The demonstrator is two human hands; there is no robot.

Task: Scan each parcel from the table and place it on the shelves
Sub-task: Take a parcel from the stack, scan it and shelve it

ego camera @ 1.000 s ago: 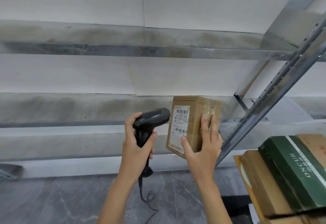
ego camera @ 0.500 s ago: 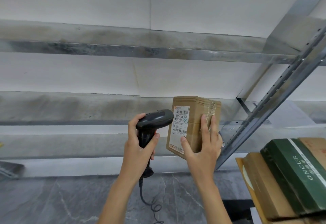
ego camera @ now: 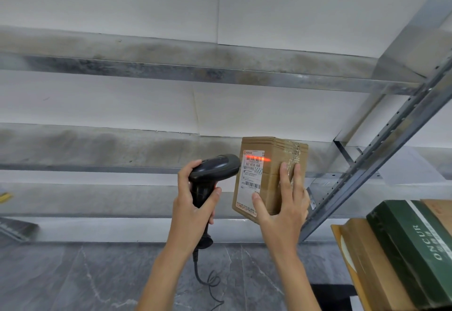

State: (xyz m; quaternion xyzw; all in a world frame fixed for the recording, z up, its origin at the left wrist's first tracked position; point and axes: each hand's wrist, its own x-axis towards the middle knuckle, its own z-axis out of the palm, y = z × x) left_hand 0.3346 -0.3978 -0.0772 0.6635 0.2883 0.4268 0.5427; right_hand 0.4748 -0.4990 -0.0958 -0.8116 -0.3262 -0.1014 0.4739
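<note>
Parcel (ego camera: 271,176), a brown cardboard box, stands upright in my right hand (ego camera: 285,209), gripped firmly, in front of the metal shelves (ego camera: 186,75). Just left of the parcel, my left hand (ego camera: 193,209) is closed around the black scanner (ego camera: 212,171), whose red line lies across the white label (ego camera: 252,178). To the lower right of the parcel lie a green box (ego camera: 413,249) and other brown boxes (ego camera: 371,266).

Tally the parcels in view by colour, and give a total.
Brown cardboard: 3, namely the labelled box held in the right hand, and two at lower right, a flat parcel and a box, both partly cut off.
Dark green: 1, the ONCUR box.
Total: 4
</note>
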